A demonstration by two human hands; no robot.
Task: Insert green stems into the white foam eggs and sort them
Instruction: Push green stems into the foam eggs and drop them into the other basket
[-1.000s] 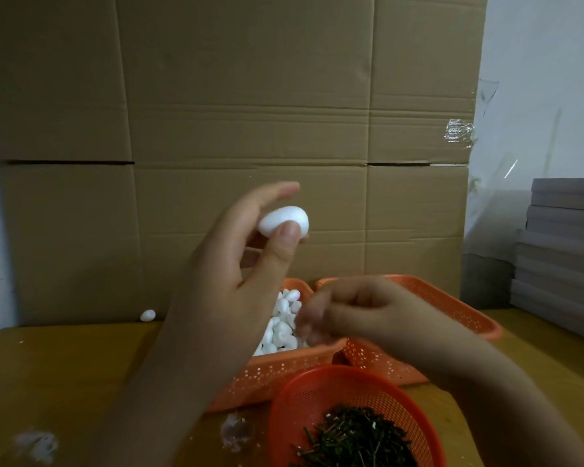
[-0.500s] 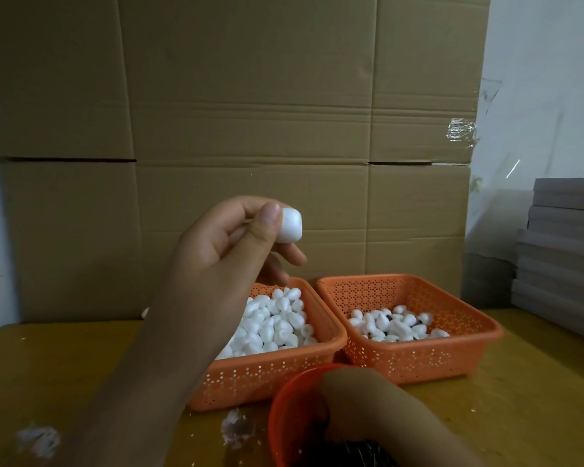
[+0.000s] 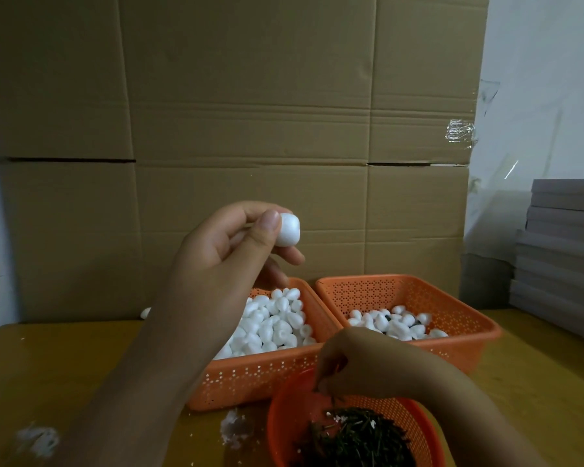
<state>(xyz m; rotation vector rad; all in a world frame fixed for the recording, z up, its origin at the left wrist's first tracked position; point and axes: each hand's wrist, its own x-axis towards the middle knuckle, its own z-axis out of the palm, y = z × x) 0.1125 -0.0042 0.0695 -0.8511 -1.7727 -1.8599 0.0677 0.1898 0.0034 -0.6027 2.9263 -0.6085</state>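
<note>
Big cardboard wall (image 3: 250,129) fills most of the frame behind a yellowish wooden table (image 3: 64,372), with a stack of grey boards (image 3: 563,257) at the right edge. Two square orange baskets sit side by side in the lower middle: the left basket (image 3: 250,379) is heaped with plain white foam eggs (image 3: 270,325), the right basket (image 3: 462,318) holds a thinner layer of eggs (image 3: 395,323) (a few dark bits show among them, too small to make out). At the bottom, a round orange basket (image 3: 284,419) has a pile of dark green stems (image 3: 358,436). The left hand (image 3: 230,251) is raised at center frame above the left basket, pinching one foam egg (image 3: 288,229) between thumb and fingers. The right hand (image 3: 351,362) is curled at the stem pile, fingertips pinching a stem (image 3: 327,396), I think, though it's blurry. White foam crumbs (image 3: 38,439) lie on the table at lower left, and a stray egg (image 3: 145,312) sits by the cardboard.
</note>
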